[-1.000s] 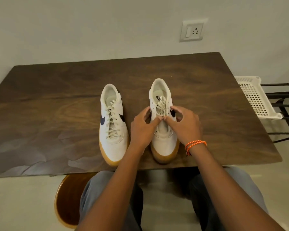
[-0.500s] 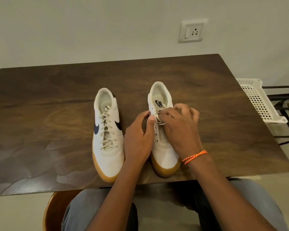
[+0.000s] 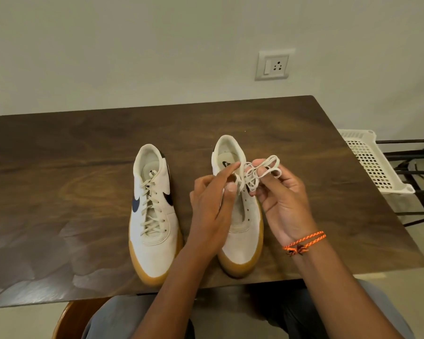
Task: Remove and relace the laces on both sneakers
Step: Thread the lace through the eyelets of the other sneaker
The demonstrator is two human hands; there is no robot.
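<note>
**A:** Start at the fingers. What are they doing?

**B:** The right hand (image 3: pixel 283 201) has its fingers curled round a loose bundle of cream lace (image 3: pixel 262 172), held up above the collar of the right sneaker (image 3: pixel 240 211). The left hand (image 3: pixel 212 204) pinches a strand of that same lace between thumb and forefinger, just over the tongue.

**A:** So is that shoe unlaced?

**B:** Nearly, by the look of it. Its lower eyelets show bare, with no crossings over the tongue. Whether the last strand is free of the top eyelets I can't tell; the fingers hide that spot.

**A:** And the other one?

**B:** The left sneaker (image 3: pixel 152 204) sits just beside it on the bench (image 3: pixel 59 179), toes toward the person, with its own lace crossed through every eyelet I can see. Untouched, I'd judge.

**A:** Where does that leave the task?

**B:** Early. One removal is about finished. Still to do: relacing the right shoe, then stripping and relacing the left one.

**A:** Anything else around?

**B:** A white perforated basket (image 3: pixel 372 162) stands off the bench's right edge, and an orange cord bracelet (image 3: pixel 304 242) is on the right wrist.
</note>
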